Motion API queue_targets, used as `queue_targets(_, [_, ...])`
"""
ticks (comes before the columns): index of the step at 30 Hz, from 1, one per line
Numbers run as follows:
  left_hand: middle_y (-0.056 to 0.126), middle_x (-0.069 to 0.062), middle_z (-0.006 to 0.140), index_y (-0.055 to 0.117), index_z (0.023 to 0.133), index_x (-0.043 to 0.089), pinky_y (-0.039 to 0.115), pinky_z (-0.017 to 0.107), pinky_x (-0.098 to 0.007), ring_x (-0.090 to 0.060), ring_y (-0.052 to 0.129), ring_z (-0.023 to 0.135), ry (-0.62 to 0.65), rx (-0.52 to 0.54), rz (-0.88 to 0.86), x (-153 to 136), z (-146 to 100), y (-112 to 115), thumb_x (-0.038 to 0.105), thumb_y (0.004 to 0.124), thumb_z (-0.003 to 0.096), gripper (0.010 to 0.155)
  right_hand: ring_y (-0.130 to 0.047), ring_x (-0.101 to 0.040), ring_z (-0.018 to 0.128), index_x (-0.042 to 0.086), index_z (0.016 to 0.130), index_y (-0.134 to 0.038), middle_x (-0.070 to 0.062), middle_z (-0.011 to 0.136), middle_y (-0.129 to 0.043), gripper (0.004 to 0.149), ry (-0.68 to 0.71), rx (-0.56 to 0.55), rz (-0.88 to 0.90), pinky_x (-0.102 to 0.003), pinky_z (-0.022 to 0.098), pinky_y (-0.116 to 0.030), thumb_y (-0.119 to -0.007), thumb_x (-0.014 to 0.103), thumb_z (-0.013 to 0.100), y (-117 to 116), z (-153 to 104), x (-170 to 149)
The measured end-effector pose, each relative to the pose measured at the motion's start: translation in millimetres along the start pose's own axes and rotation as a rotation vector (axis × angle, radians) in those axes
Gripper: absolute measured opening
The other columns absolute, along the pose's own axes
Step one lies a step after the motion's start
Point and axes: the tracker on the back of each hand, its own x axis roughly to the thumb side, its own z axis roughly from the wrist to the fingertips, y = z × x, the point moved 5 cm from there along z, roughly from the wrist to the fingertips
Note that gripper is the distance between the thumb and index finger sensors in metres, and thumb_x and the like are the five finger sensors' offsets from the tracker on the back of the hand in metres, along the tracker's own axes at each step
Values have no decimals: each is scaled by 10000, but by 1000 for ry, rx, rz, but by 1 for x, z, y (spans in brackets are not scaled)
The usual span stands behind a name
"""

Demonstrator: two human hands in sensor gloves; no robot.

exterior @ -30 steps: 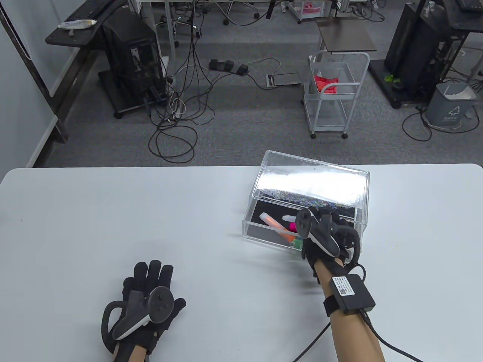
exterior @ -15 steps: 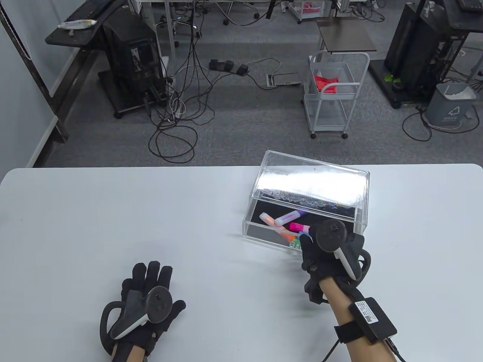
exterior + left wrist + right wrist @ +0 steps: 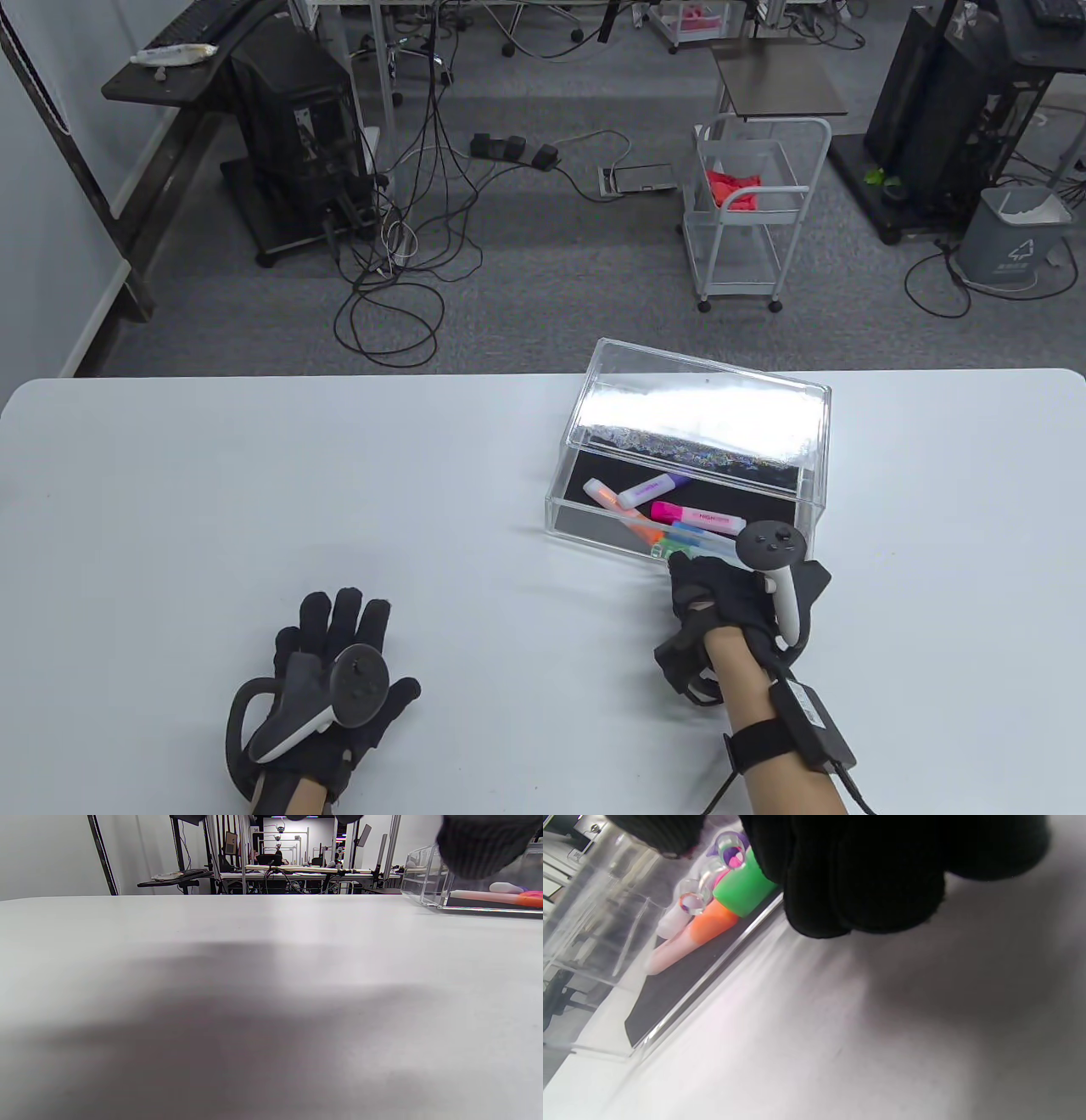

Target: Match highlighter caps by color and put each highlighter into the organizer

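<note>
A clear acrylic organizer (image 3: pixel 585 424) with a black floor stands on the white table, its front open towards me. Inside lie several capped highlighters: orange (image 3: pixel 624 514), purple (image 3: pixel 653 488), pink (image 3: pixel 696 514), blue (image 3: pixel 689 533) and green (image 3: pixel 674 550). My right hand (image 3: pixel 717 590) hangs just outside the organizer's front edge, fingers loosely curled, holding nothing. The right wrist view shows its fingers (image 3: pixel 865 878) above the table beside the green cap (image 3: pixel 742 887) and the orange highlighter (image 3: pixel 708 927). My left hand (image 3: pixel 335 645) lies flat on the table at the near left, fingers straight.
The white table (image 3: pixel 254 509) stretches left of the organizer. The organizer's shiny lid (image 3: pixel 704 416) covers its rear half. Past the table's far edge is a grey floor with cables, a white cart (image 3: pixel 747 212) and desks. The left wrist view shows the organizer (image 3: pixel 428 874) at far right.
My right hand has drawn back out of the organizer towards me, uncovering the pink, blue and green highlighters lying inside. The left hand has stayed put.
</note>
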Motion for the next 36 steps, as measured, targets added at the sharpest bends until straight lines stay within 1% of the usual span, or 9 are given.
queue_targets(3, [-62,-82,1234,25,1196,262,209,812,-691,-487,-22,1151,-1,1,3,0,0,0,738,533,583,928,-1000,-279,382,28,885,-742,-175,621,-1003,646,-37,44,95,-544,366,-803,-754,495,438,-10,7,-4])
queue_targets(7, [-70,-76,1231,24,1195,262,205,810,-691,-487,-26,1149,2,1,6,1,0,1,739,534,582,930,-1007,-269,343,11,870,-757,-166,584,-1021,641,-82,85,204,-535,348,-811,-757,487,441,-20,13,-9])
queue_targets(15, [-71,-77,1228,24,1195,259,204,810,-690,-488,-28,1146,7,-1,17,4,1,3,739,534,582,930,-993,-228,267,34,802,-808,-97,501,-1022,534,-157,159,441,-519,306,-813,-763,434,451,-35,21,-23])
queue_targets(19, [-74,-80,1228,22,1194,259,203,810,-690,-488,-30,1145,2,-5,20,4,0,3,740,534,581,932,-982,-206,246,49,785,-803,-57,470,-1006,497,-160,174,479,-515,296,-813,-748,415,454,-38,22,-23])
queue_targets(24, [-74,-79,1226,21,1194,257,200,809,-690,-487,-31,1144,-3,-10,22,5,0,4,740,534,582,933,-983,-198,230,42,778,-801,-42,454,-1005,487,-163,171,516,-514,276,-819,-726,398,455,-38,21,-22])
queue_targets(25, [-76,-79,1226,21,1194,257,200,809,-690,-486,-32,1144,-4,-11,24,5,0,4,741,534,580,935,-984,-198,226,39,779,-804,-41,449,-1007,489,-145,151,551,-517,269,-820,-712,396,458,-37,24,-22])
queue_targets(27, [-76,-79,1226,21,1194,256,200,809,-689,-488,-32,1144,-5,-12,26,5,0,5,739,535,581,934,-984,-208,220,28,776,-806,-49,446,-1008,491,-155,125,575,-527,257,-816,-714,389,456,-35,28,-23])
queue_targets(36, [-76,-78,1226,19,1193,260,198,808,-691,-485,-32,1145,-7,-23,30,5,0,6,740,536,581,934,-986,-206,225,20,779,-802,-55,455,-1006,496,-169,118,593,-521,253,-825,-715,389,459,-29,49,-12])
